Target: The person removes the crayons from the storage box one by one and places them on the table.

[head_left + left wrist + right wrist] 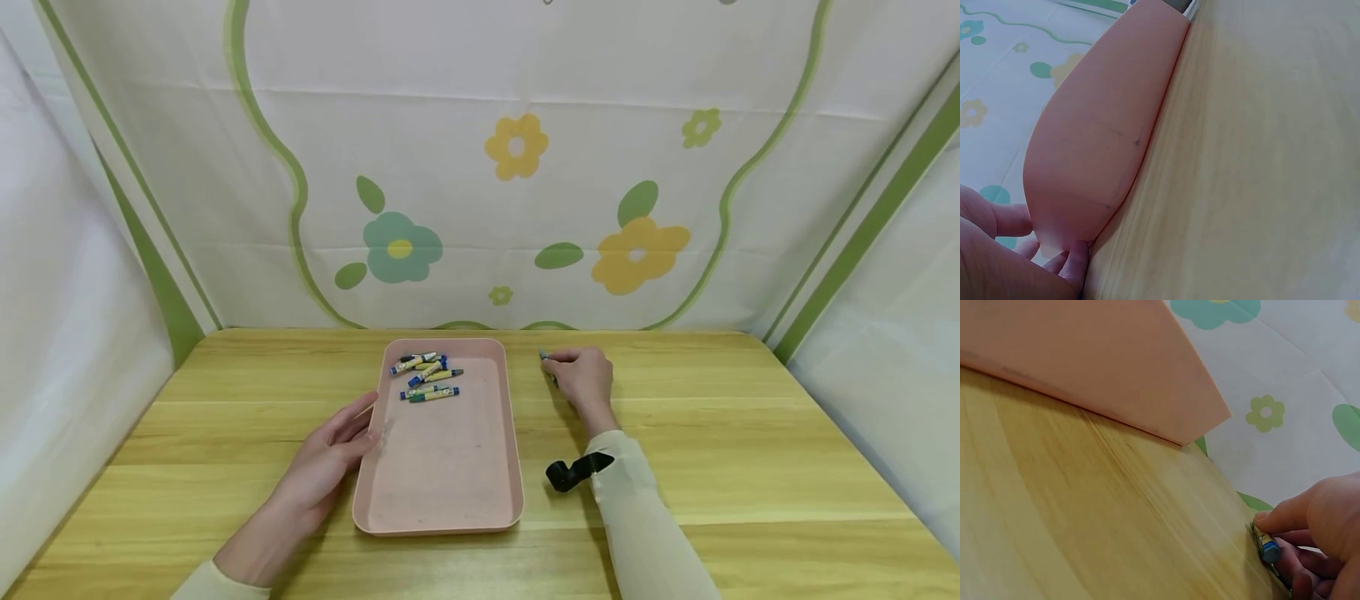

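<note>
A pink tray [442,467] lies on the wooden table, several crayons [435,394] with yellow wrappers heaped at its far left end. My left hand [330,458] grips the tray's left side, the thumb at the rim and the fingers along the outer wall; in the left wrist view the fingertips [1075,265] reach its lower edge. To the right of the tray, my right hand [585,379] pinches a short blue-ended crayon [1266,545] between thumb and fingers, at the tabletop. Part of that crayon is hidden by the hand.
Behind the table [712,433] hangs a white cloth [450,167] printed with flowers and green lines. White cloth panels [67,233] also close off both sides. A black wrist camera [573,473] is strapped to the right sleeve.
</note>
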`<state>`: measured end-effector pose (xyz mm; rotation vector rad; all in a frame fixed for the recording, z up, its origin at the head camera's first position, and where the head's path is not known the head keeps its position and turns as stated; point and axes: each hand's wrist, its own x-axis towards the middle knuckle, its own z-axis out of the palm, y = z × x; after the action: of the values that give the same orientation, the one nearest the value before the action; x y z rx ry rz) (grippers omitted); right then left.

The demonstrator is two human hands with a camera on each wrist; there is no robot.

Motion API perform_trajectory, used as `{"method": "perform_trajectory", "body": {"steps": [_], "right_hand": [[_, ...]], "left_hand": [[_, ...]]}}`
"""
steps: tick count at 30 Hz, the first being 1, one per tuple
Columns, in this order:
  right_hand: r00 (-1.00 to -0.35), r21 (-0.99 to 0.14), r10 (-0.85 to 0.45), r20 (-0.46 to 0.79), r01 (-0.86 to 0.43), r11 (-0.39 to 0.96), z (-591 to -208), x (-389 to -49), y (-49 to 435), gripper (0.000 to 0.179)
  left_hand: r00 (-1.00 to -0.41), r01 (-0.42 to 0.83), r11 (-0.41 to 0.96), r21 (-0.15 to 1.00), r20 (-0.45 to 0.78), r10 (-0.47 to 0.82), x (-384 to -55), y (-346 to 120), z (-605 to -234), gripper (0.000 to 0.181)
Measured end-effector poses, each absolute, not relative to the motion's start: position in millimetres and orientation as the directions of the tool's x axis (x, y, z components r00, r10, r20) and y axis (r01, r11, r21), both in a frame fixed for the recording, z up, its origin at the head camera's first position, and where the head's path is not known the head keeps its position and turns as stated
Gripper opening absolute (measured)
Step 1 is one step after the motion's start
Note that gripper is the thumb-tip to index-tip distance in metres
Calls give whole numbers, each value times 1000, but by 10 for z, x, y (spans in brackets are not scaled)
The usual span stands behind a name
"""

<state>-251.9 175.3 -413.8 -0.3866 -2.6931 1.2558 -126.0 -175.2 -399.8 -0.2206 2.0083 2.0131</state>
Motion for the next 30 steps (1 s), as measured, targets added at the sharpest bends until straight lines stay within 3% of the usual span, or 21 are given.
{"method": "perform_trajectory", "body": {"steps": [12, 20, 30], "right_hand": [[-962, -784, 272, -1, 169, 598, -4098, -2499, 1769, 21], [-964, -845, 261, -56, 185, 502, -4046, -2499, 1821, 29], [-975, -910, 222, -9, 100, 402, -3925, -2511, 1834, 35]], "left_hand": [[-948, -306, 14, 952, -306, 90, -1253, -1748, -3986, 64], [-948, -304, 21, 952, -305, 89, -1255, -1735, -3977, 64], [-946, -313, 30, 949, -314, 82, -1255, -1734, -3975, 64]]}}
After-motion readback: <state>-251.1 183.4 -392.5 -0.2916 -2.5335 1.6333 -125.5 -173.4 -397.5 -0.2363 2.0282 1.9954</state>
